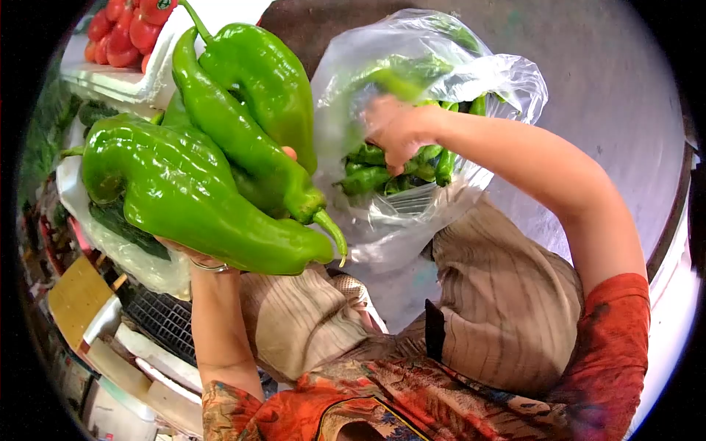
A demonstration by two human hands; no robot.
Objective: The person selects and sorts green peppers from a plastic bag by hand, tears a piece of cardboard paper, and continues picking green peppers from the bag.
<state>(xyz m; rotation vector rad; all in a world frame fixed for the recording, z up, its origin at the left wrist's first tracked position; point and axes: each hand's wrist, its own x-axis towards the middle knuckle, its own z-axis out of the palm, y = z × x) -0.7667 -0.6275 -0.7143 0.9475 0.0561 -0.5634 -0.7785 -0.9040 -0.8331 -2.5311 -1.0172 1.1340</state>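
Several large, glossy green peppers [184, 187] lie stacked on my left hand [197, 253], which is closed around them from underneath. Most of that hand is hidden by the peppers; a fingertip shows between them. My right hand [393, 128] reaches into a clear plastic bag [334, 88] and is smeared by motion. A blurred green pepper [401, 83] shows at its fingers and appears gripped in them. Below the hand, smaller dark green peppers [365, 178] fill the inside of the bag.
Red tomatoes [129, 33] sit in a white foam box [110, 82] at the upper left. Dark green vegetables in plastic [129, 228] lie behind my left hand. A black crate [162, 316] and boards stand at lower left. Grey floor [588, 88] extends right of the bag.
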